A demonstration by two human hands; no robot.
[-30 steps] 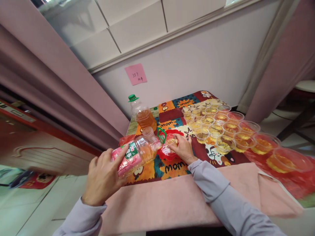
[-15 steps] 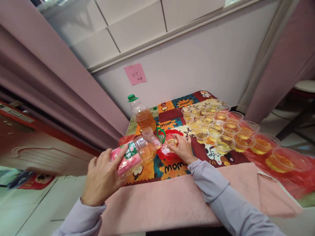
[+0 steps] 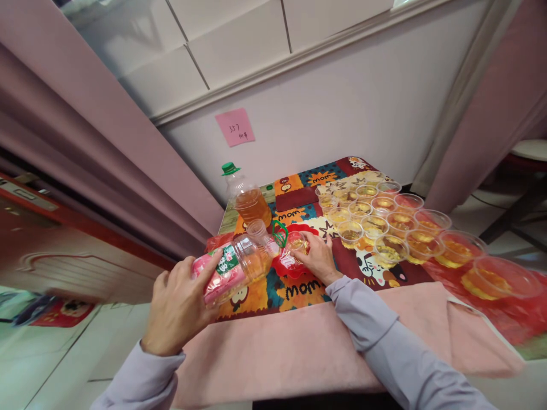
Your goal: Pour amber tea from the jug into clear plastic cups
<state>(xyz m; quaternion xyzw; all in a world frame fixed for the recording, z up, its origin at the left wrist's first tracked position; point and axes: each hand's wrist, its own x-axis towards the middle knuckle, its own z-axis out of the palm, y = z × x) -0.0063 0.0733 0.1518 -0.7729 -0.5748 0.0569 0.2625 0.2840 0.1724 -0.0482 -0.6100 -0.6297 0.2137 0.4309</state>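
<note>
My left hand [image 3: 179, 302] is wrapped round a clear plastic juice bottle [image 3: 226, 276] with a pink and green label. The bottle lies tilted almost level, its neck towards the right and amber liquid inside. A green loop [image 3: 280, 234] hangs about the neck. My right hand [image 3: 317, 257] grips a clear plastic cup [image 3: 298, 244] with some yellowish liquid in it, over a red scalloped mat [image 3: 294, 269]. The bottle's mouth is close to the cup; whether they touch I cannot tell. Another clear cup [image 3: 257, 229] shows just behind the bottle.
Several cups of yellow liquid [image 3: 384, 222] stand in rows at the right, the nearest on red plastic sheeting [image 3: 508, 310]. A large green-capped bottle [image 3: 252, 205] stands at the back left. Pink cloth [image 3: 277, 353] covers the front edge; a wall [image 3: 325, 125] rises behind.
Almost nothing differs. Both hands keep their hold on the bottle and the cup, and the view has shifted very slightly.
</note>
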